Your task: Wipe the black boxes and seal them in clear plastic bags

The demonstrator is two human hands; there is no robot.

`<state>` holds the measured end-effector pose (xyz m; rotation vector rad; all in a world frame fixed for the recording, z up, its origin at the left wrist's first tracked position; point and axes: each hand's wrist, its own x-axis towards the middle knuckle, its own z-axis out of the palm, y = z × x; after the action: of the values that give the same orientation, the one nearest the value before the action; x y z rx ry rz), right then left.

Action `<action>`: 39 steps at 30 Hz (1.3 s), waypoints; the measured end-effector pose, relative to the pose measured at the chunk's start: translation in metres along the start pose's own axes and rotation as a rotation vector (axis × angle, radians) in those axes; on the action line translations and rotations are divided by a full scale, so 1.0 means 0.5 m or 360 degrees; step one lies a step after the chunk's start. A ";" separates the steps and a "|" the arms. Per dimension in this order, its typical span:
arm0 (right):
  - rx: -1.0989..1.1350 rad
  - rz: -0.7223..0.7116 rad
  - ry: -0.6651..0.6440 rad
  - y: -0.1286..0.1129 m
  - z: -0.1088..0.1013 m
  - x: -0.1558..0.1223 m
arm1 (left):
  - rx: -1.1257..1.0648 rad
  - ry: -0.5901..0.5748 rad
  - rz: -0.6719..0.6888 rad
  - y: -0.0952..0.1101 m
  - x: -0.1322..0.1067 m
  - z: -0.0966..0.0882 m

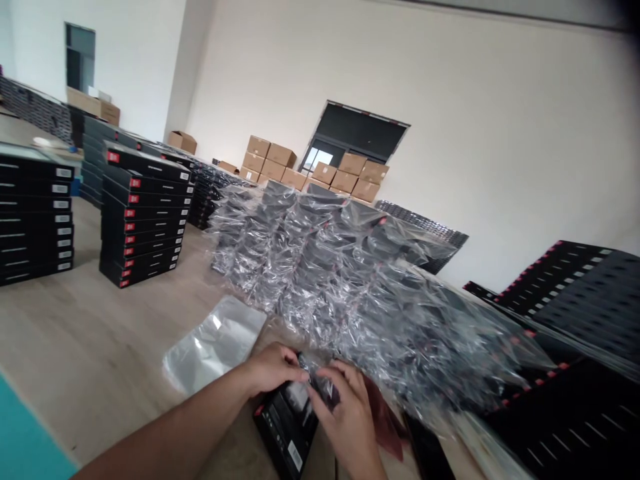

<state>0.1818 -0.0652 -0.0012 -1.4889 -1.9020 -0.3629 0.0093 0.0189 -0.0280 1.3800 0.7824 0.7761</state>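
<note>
And here we are, both hands busy over one black box (285, 423), call that the middle of the dial! It sits right below them on the wooden tabletop (85, 347), its barcode label (295, 456) down at six o'clock. The left hand (277, 369) comes in from seven, thumb and fingertips pinching crinkled clear film (314, 364) over the box's far end. The right hand (349, 403) arrives from five, fingers curled, thumb pointing in at that same film; whether it truly grips, I can't tell. Just beside it, at four, there's something dark red (384, 421). Swing round to ten: a flat pile of clear bags (220, 340), glinting, near the left wrist. Beyond, toward eleven, a tall stack of black boxes (147, 227) with red corners. From twelve to two, rows of plastic-wrapped boxes (325, 267), all shine and crumple! Cardboard cartons (270, 160) stand behind at twelve.
</note>
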 end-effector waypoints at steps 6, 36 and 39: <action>-0.0091 0.0056 0.0132 0.021 -0.004 -0.002 | 0.0095 0.0015 0.0011 -0.001 0.004 -0.011; -0.0289 -0.0105 0.0777 0.039 -0.103 0.000 | 0.0356 -0.0382 -0.0060 0.017 -0.006 -0.032; -0.0084 -0.0008 0.0457 0.022 -0.024 0.003 | 0.0311 -0.0407 -0.0014 0.016 -0.006 -0.035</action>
<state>0.1962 -0.0678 0.0064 -1.3833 -1.6796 -0.5994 -0.0071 0.0261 -0.0203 1.6127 0.6751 0.5127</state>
